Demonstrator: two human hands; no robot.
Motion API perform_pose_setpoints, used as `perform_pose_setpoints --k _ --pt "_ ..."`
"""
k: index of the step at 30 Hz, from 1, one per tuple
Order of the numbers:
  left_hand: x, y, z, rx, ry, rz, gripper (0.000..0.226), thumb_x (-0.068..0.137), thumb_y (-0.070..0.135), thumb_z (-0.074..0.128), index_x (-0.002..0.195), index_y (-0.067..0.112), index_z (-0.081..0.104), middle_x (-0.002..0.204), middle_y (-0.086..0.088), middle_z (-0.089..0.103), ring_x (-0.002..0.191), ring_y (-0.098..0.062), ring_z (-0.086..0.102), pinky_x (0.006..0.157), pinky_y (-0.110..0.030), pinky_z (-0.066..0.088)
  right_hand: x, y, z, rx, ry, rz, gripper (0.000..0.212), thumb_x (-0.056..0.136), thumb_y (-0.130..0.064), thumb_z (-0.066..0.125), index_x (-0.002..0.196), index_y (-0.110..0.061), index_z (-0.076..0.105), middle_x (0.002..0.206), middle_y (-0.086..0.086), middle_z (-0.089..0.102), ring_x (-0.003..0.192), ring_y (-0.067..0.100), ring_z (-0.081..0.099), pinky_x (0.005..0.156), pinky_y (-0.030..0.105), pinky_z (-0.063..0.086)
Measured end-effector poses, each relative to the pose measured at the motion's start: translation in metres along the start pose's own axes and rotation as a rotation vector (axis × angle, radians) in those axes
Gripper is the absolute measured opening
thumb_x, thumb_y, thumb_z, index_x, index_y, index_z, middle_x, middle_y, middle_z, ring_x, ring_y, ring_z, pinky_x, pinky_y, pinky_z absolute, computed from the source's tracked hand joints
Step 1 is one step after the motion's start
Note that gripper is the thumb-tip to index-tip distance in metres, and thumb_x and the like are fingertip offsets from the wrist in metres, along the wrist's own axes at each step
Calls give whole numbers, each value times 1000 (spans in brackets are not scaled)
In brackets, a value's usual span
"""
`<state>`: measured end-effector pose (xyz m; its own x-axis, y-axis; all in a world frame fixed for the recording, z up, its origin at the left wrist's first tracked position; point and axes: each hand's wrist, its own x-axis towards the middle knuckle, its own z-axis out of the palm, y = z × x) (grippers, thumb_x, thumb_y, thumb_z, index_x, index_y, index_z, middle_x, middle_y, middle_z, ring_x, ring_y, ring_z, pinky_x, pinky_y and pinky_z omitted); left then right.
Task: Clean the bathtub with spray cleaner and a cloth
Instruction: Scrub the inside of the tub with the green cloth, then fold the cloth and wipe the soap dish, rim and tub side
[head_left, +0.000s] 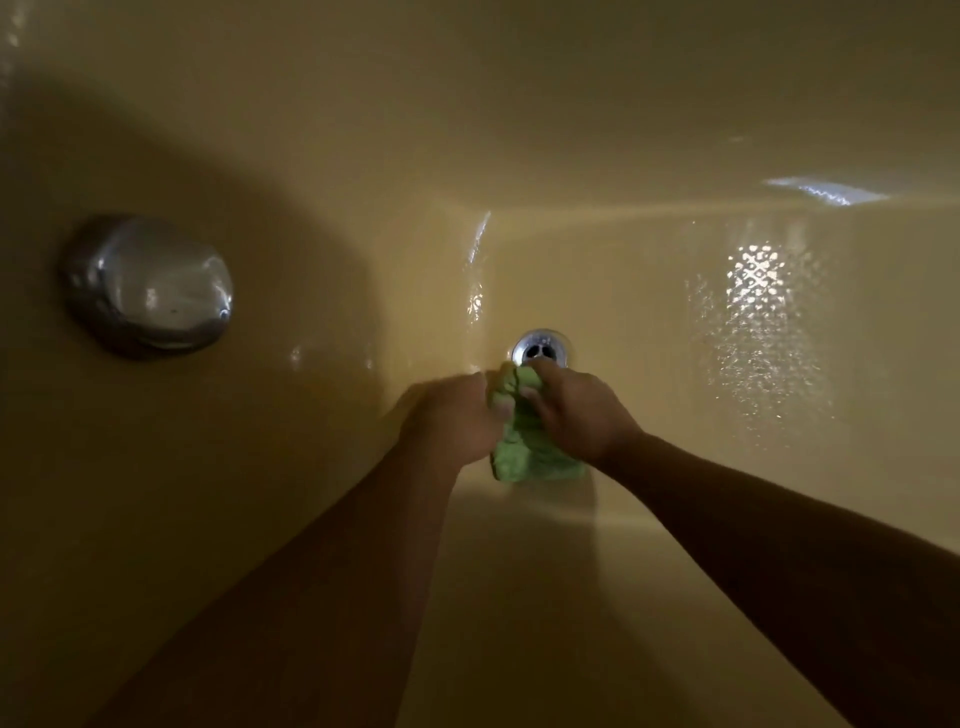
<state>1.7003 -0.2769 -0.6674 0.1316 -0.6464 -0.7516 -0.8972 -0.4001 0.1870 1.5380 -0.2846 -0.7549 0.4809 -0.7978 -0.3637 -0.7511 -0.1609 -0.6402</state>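
I look down into a yellow bathtub (649, 130) with a wet, glossy floor. A green cloth (524, 452) is bunched between both hands, just in front of the chrome drain (540, 347). My left hand (457, 415) grips the cloth's left side, thumb on top. My right hand (576, 410) grips its right side, fingers curled over the upper end near the drain. The cloth's lower end hangs free below the hands. No spray bottle is in view.
A round chrome overflow cover (148, 286) sits on the tub's end wall at the left. Water drops glisten on the tub floor (758, 322) to the right of the drain. Both forearms reach in from the bottom edge.
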Motion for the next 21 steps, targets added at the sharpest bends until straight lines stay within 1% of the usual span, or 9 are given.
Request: perform_pose_setpoints --k 1,2,4,6,8,12,15,18,21 --pt "-7 10 -5 -256 17 5 38 107 48 40 128 24 62 122 -3 67 103 -19 58 76 -28 43 -3 -6 -12 113 16 57 30 105 -34 55 130 -16 58 106 12 73 93 37 67 78 44 53" --pt "-14 19 -12 -445 36 13 38 109 47 36 119 25 65 110 -2 68 96 -18 59 71 -27 43 -8 -14 -26 212 22 79 31 106 -36 53 129 -16 59 106 11 72 92 34 68 78 43 54" --pt "-30 36 -24 -646 54 23 39 108 53 34 116 33 67 106 6 67 98 -12 61 81 -30 48 -26 -32 -57 417 20 83 28 107 -37 52 125 -18 62 102 4 70 85 23 67 70 36 56" --pt "-51 53 -36 -763 61 57 34 106 59 38 111 45 69 109 13 70 104 -6 63 93 -33 51 -47 -52 -92 652 3 132 24 108 -37 52 121 -23 65 91 -4 69 70 9 65 55 23 50" --pt "-73 71 -51 -845 89 105 29 104 60 43 100 49 69 105 14 74 101 -3 68 95 -32 54 -67 -73 -131 852 -18 181 23 108 -40 51 120 -31 68 89 0 72 68 8 66 56 24 51" --pt "-123 109 -85 -942 157 205 23 105 55 49 113 47 69 102 17 75 90 -1 72 84 -32 60 -100 -104 -203 1128 14 232 25 107 -40 53 127 -33 67 105 10 77 86 27 73 67 41 57" --pt "-160 133 -112 -885 239 291 20 104 52 52 114 45 68 105 20 71 94 0 70 83 -30 59 -124 -121 -252 1226 35 239 30 108 -39 50 128 -25 68 110 14 76 89 30 71 67 41 54" --pt "-199 158 -142 -792 302 381 20 104 50 53 110 39 68 99 17 70 88 -2 70 74 -27 59 -150 -133 -297 1335 26 245 37 110 -39 45 132 -19 67 119 18 73 93 30 70 65 38 54" --pt "-235 186 -167 -765 359 425 19 104 49 54 99 35 67 90 9 70 78 -6 69 64 -29 56 -183 -146 -337 1394 -31 159 46 108 -46 45 137 -15 62 127 22 68 102 31 69 76 42 52"
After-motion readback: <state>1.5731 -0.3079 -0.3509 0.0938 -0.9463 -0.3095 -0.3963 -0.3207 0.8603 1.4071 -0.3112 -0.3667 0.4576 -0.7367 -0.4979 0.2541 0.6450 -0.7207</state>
